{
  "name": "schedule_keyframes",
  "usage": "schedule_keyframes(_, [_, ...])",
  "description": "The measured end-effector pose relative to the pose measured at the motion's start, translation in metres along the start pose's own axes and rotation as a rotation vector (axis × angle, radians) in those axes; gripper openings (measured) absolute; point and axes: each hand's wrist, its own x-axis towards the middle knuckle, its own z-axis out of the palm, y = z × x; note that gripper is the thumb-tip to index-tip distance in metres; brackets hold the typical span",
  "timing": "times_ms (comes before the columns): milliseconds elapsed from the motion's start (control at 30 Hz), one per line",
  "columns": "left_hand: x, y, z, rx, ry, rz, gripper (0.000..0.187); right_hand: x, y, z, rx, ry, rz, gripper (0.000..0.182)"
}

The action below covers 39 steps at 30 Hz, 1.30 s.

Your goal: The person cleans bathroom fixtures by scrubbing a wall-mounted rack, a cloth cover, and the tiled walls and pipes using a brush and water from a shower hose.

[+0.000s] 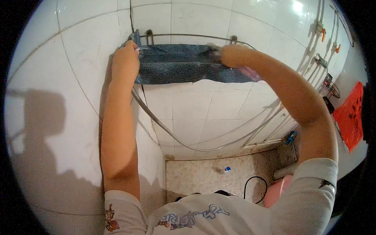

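A long dark blue, denim-like cloth point(172, 72) stretches sideways along a metal rack point(188, 35) on the tiled wall, with a fold line across its middle and a wavy lower edge. At its left end, my left hand point(127, 58) is closed on the bunched corner of the cloth. My right hand point(233, 56) is over the right part of the cloth, smeared by motion, and its fingers cannot be made out. Just under my right wrist shows a pinkish patch point(250, 73), too blurred to name.
A metal shower hose point(172, 135) loops below the cloth towards pipes with orange-handled valves point(323, 34) on the right. A pink basin point(278, 192), a black cord loop point(254, 178) and a small blue-capped bottle point(227, 169) are on the floor. A red cloth point(350, 117) hangs far right.
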Motion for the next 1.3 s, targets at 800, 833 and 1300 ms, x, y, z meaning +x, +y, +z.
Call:
schedule_keyframes(800, [-0.006,0.003,0.003,-0.051,0.020,-0.033,0.015,0.047,-0.072,-0.003,0.350,0.006,-0.110,0.046])
schedule_keyframes(833, [-0.005,0.000,0.004,-0.058,0.032,-0.028,0.016,0.036,-0.054,-0.003,0.301,0.021,-0.087,0.044])
schedule_keyframes(1300, [0.017,0.007,-0.009,0.267,0.006,-0.055,0.018,-0.031,0.099,-0.010,0.159,0.054,0.257,0.032])
